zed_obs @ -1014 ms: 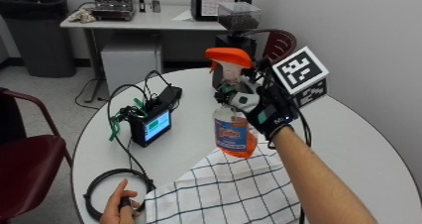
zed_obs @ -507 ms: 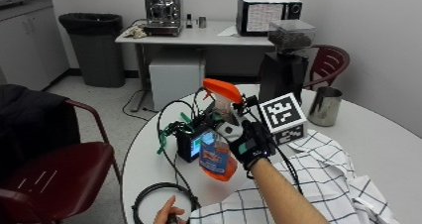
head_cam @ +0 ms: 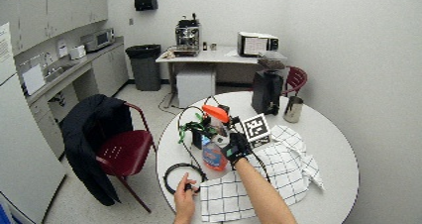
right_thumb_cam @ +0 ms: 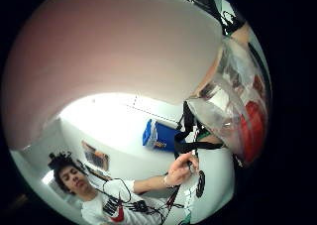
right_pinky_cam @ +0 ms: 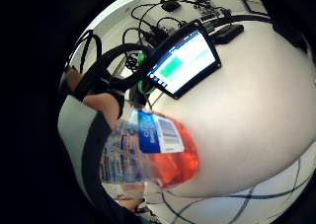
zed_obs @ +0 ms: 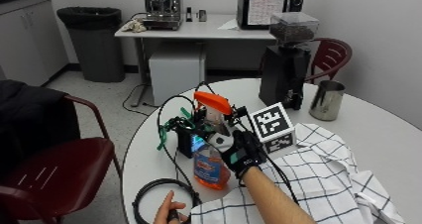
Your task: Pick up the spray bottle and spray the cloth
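My spray bottle (zed_obs: 212, 159) is clear glossy plastic with an orange plastic trigger head; my black fabric glove (zed_obs: 242, 152) looks matt, the checked cloth (zed_obs: 330, 179) soft woven, the pitcher (zed_obs: 326, 100) brushed metal, the table (zed_obs: 389, 140) smooth white

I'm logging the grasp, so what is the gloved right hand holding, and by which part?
The gloved right hand grips the clear plastic spray bottle of orange liquid by its neck, just under the orange trigger head, upright above the white round table.

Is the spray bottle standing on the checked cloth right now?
No: in the outside view the gloved right hand grips the spray bottle over bare table, beside the checked cloth.
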Demonstrator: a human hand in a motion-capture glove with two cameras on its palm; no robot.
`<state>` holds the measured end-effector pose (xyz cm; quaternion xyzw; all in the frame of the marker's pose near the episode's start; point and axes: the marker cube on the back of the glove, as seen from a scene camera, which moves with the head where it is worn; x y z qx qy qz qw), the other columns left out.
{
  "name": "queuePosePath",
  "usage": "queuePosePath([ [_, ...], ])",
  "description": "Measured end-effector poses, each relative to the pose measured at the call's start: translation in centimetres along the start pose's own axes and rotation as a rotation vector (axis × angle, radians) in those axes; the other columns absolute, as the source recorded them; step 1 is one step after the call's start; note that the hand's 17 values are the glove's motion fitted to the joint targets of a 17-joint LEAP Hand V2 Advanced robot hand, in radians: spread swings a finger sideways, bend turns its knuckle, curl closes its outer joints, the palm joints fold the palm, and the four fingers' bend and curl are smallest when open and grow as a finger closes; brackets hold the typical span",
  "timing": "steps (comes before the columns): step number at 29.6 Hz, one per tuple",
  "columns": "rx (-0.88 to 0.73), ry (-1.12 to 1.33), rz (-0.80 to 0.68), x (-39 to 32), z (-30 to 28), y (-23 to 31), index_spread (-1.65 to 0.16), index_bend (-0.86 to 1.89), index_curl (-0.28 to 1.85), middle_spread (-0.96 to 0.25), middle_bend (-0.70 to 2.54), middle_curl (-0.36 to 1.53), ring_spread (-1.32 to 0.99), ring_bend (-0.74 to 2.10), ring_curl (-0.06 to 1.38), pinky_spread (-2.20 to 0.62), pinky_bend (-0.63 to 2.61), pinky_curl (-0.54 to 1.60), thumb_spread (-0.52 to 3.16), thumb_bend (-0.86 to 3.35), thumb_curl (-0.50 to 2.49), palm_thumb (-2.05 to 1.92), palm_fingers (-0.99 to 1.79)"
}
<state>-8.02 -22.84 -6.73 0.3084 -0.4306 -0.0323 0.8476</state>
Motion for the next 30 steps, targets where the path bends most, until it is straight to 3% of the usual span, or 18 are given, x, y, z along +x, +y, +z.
queuePosePath([
  [12, -0.07, 0.087, 0.05, 2.7, -1.0, 3.0, -0.27, 0.06, 0.31, -0.09, 0.34, 0.43, -0.09, 0.42, 0.38, 0.05, 0.25, 0.38, 0.95, -0.06, 0.48, 0.77, 1.02],
  [19, -0.111, 0.377, 0.026, 2.8, -8.4, 5.9, -0.3, 0.05, 0.25, -0.08, 0.32, 0.43, -0.08, 0.44, 0.4, 0.04, 0.3, 0.39, 0.97, -0.04, 0.44, 0.72, 0.95],
  [26, -0.255, 0.61, 0.163, 6.5, -15.3, 14.1, -0.31, 0.07, 0.22, -0.08, 0.34, 0.43, -0.07, 0.45, 0.4, 0.04, 0.29, 0.38, 0.98, -0.03, 0.41, 0.7, 0.96],
  [30, -0.298, 0.678, 0.142, 7.4, -17.3, 16.7, -0.31, 0.07, 0.22, -0.07, 0.33, 0.43, -0.06, 0.45, 0.4, 0.04, 0.29, 0.38, 0.99, -0.03, 0.4, 0.7, 0.96],
])
